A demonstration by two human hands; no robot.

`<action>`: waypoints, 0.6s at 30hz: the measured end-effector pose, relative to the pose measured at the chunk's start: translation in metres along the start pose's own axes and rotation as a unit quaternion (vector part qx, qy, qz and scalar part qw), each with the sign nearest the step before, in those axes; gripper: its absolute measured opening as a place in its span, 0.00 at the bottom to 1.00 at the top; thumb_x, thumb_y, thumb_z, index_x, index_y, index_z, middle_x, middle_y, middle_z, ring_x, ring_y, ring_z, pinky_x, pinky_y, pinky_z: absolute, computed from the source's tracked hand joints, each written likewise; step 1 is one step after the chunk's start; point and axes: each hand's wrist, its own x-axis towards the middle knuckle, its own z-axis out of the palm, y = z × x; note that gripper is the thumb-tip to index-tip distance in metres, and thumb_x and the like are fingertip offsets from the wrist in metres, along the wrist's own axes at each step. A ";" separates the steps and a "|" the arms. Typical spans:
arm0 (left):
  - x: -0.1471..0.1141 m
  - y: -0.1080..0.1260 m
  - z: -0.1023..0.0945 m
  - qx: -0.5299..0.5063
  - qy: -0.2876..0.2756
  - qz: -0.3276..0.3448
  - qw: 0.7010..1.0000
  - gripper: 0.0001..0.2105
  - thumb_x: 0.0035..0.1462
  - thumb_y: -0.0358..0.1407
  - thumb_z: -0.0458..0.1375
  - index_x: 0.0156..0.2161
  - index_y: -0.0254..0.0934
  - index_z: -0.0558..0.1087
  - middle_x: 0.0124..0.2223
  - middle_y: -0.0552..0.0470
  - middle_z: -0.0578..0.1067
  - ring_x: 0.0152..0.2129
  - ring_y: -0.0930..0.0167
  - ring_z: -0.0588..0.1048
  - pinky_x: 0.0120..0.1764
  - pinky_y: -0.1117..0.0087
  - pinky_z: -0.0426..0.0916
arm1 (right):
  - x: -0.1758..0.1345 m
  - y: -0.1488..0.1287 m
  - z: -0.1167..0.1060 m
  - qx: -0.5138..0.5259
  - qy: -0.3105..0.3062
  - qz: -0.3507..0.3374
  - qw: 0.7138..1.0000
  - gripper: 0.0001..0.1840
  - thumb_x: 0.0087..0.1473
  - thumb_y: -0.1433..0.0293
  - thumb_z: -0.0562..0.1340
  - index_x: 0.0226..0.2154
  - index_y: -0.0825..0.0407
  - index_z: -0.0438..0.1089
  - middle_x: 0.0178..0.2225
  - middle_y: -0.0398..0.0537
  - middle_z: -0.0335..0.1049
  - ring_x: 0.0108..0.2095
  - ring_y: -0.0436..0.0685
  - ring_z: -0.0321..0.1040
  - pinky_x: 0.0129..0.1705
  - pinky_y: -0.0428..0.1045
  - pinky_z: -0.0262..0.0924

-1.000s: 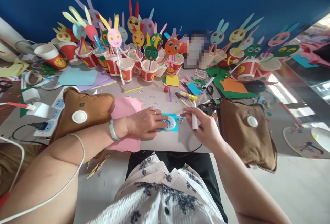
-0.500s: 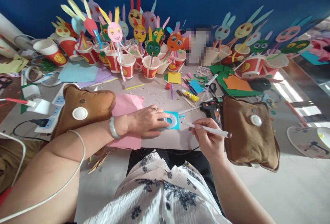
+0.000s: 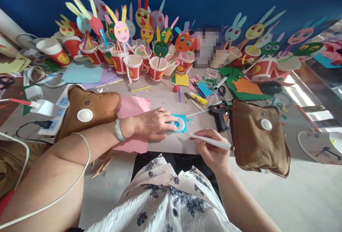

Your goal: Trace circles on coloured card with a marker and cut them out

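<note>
Currently, a blue paper square is set on the tabletop, with a white ring laid on top; both are partly covered by the left hand. Left fingers: stretched out, kept close together, rested on the ring's 9 o'clock side. At 4 o'clock of the square, a white pen is gripped narrowly between thumb and fingers of the right hand. Pen is aimed between 9 and 10 o'clock, tip just beside the square's 5 o'clock corner; contact can't be told. Pink paper is partly covered by the left wrist at 9 o'clock. Black glue gun is parked just before 3, brown pouch farther out just past 3. Yellow paper is placed near 12, paper cups beyond.
</note>
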 end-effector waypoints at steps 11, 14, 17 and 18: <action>0.002 -0.004 0.003 -0.048 -0.010 -0.022 0.999 0.19 0.57 0.32 0.58 0.54 0.40 0.76 0.61 0.45 0.74 0.49 0.60 0.72 0.54 0.58 0.65 | -0.010 -0.009 0.030 -0.084 -0.069 -0.225 0.968 0.17 0.58 0.82 0.61 0.47 0.50 0.65 0.31 0.45 0.73 0.28 0.52 0.72 0.31 0.46 0.69; 0.001 -0.005 0.006 -0.056 -0.006 -0.027 0.998 0.19 0.58 0.31 0.57 0.54 0.41 0.76 0.60 0.45 0.74 0.48 0.60 0.72 0.53 0.58 0.65 | -0.008 -0.009 0.035 -0.088 -0.096 -0.254 0.958 0.21 0.56 0.84 0.59 0.50 0.52 0.64 0.30 0.45 0.73 0.28 0.53 0.71 0.31 0.48 0.69; 0.001 -0.005 0.007 -0.061 -0.008 -0.031 0.998 0.19 0.58 0.31 0.57 0.54 0.42 0.76 0.60 0.45 0.74 0.48 0.60 0.72 0.53 0.58 0.65 | -0.007 -0.010 0.039 -0.111 -0.096 -0.269 0.952 0.23 0.54 0.85 0.58 0.50 0.54 0.63 0.31 0.47 0.73 0.29 0.55 0.71 0.33 0.50 0.71; 0.001 -0.004 0.007 -0.061 -0.010 -0.032 0.998 0.19 0.58 0.30 0.57 0.54 0.42 0.76 0.61 0.45 0.74 0.48 0.60 0.72 0.54 0.58 0.65 | -0.007 -0.009 0.041 -0.121 -0.094 -0.268 0.951 0.23 0.53 0.86 0.58 0.50 0.54 0.63 0.31 0.48 0.74 0.30 0.55 0.72 0.33 0.50 0.71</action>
